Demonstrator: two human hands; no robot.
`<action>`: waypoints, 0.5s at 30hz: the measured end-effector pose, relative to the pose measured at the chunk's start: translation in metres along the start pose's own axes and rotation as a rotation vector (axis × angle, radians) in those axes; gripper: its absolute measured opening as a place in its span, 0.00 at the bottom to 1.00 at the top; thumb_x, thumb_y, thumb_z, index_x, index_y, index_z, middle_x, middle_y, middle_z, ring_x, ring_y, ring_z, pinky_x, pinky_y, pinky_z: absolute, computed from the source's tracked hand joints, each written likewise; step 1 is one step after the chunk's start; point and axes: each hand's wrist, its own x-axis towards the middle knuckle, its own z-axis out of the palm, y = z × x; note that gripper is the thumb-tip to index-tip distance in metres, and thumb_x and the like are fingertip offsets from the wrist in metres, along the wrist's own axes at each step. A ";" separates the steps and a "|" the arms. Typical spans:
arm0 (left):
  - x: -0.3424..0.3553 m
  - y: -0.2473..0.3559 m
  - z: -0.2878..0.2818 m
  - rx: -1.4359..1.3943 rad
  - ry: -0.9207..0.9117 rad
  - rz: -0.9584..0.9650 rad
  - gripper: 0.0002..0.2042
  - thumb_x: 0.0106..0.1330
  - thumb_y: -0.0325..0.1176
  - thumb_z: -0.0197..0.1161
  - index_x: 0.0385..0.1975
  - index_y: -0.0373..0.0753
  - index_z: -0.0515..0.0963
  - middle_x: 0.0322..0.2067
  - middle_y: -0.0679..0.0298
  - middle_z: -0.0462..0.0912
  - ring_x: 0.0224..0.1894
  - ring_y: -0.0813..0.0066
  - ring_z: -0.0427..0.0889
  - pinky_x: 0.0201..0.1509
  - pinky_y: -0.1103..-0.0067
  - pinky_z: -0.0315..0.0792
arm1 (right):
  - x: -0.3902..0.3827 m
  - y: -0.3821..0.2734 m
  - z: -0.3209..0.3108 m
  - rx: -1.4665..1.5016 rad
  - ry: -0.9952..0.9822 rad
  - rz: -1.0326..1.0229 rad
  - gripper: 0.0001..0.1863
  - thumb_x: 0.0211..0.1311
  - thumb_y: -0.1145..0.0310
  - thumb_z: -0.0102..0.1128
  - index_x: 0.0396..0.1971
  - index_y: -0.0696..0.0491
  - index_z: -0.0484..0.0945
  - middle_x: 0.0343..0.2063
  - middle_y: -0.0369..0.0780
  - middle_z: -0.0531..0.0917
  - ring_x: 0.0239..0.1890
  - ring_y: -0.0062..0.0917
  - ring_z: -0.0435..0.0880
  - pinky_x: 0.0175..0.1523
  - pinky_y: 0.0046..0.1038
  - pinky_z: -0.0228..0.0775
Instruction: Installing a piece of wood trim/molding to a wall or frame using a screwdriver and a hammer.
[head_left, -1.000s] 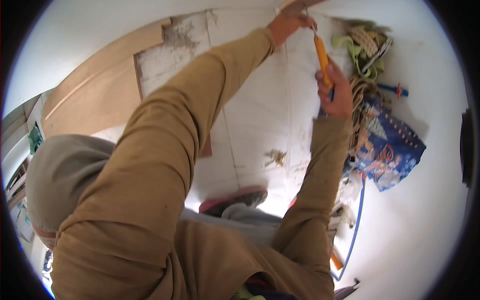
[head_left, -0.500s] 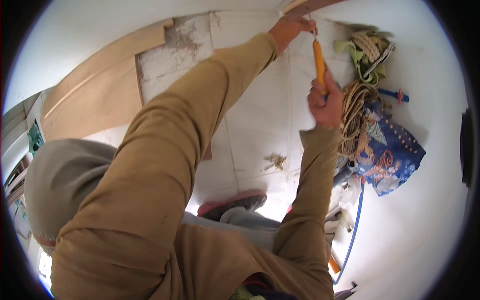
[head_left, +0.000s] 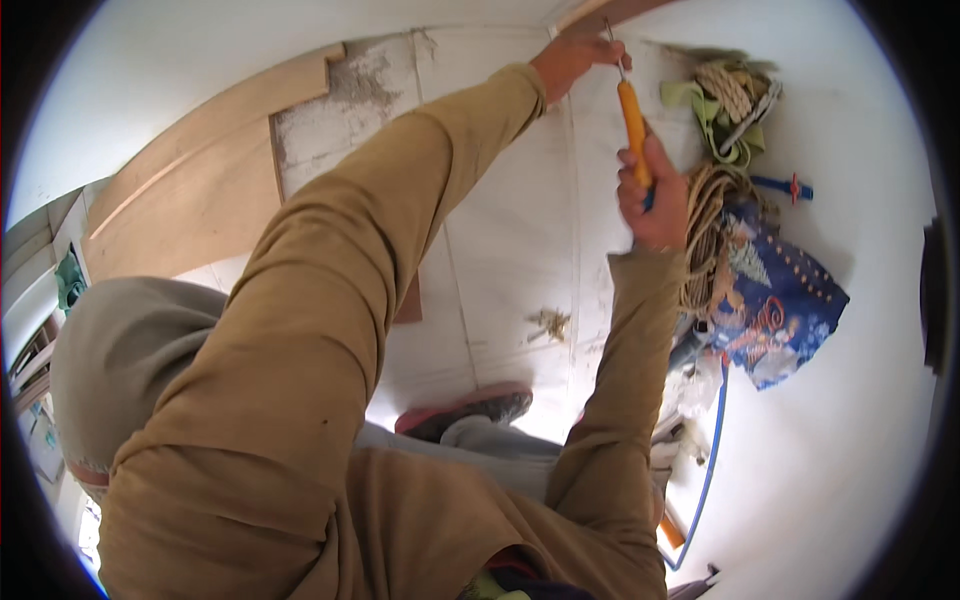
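Note:
My right hand (head_left: 653, 195) is wrapped round the orange handle of a screwdriver (head_left: 633, 125), whose butt end is blue. Its thin metal shaft points up and away, and the tip reaches the edge of a brown wooden board (head_left: 618, 14) at the far wall. Close to the tip, my left hand (head_left: 580, 62) is stretched out with its fingers closed about the shaft. Whether a screw sits at the tip is too small to tell. Both arms are in brown sleeves.
Coiled rope (head_left: 708, 225), a green strap (head_left: 735, 130), a blue valve (head_left: 795, 188) and a blue printed bag (head_left: 785, 310) lie to the right. A blue hose (head_left: 712, 450) runs nearer. Plywood sheets (head_left: 190, 190) lie at left. Some debris (head_left: 548, 325) sits on the tiles by my shoe (head_left: 470, 410).
The view has shifted slightly. Both hands stay at the screwdriver, and its tip remains by the wooden board. My right hand's grip has turned a little, showing more of the blue butt.

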 end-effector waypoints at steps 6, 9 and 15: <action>0.000 0.000 -0.020 0.025 0.027 -0.033 0.20 0.70 0.58 0.58 0.37 0.46 0.85 0.45 0.73 0.84 0.57 0.78 0.73 0.60 0.69 0.56 | -0.012 0.004 0.033 -0.874 0.104 -0.425 0.30 0.69 0.64 0.62 0.68 0.52 0.68 0.31 0.39 0.79 0.21 0.26 0.77 0.25 0.31 0.72; -0.003 0.003 -0.024 0.087 0.016 -0.133 0.21 0.69 0.59 0.59 0.40 0.47 0.85 0.46 0.74 0.83 0.56 0.78 0.73 0.60 0.68 0.57 | -0.013 0.026 0.043 -1.466 0.412 -0.682 0.30 0.67 0.67 0.60 0.69 0.47 0.69 0.32 0.43 0.82 0.23 0.35 0.80 0.28 0.38 0.74; 0.001 0.003 -0.022 0.052 -0.048 -0.048 0.21 0.70 0.59 0.58 0.42 0.48 0.84 0.47 0.75 0.83 0.56 0.78 0.73 0.60 0.67 0.57 | -0.003 0.012 0.021 -0.584 0.217 -0.508 0.28 0.67 0.71 0.59 0.68 0.51 0.70 0.30 0.41 0.83 0.19 0.27 0.76 0.23 0.28 0.68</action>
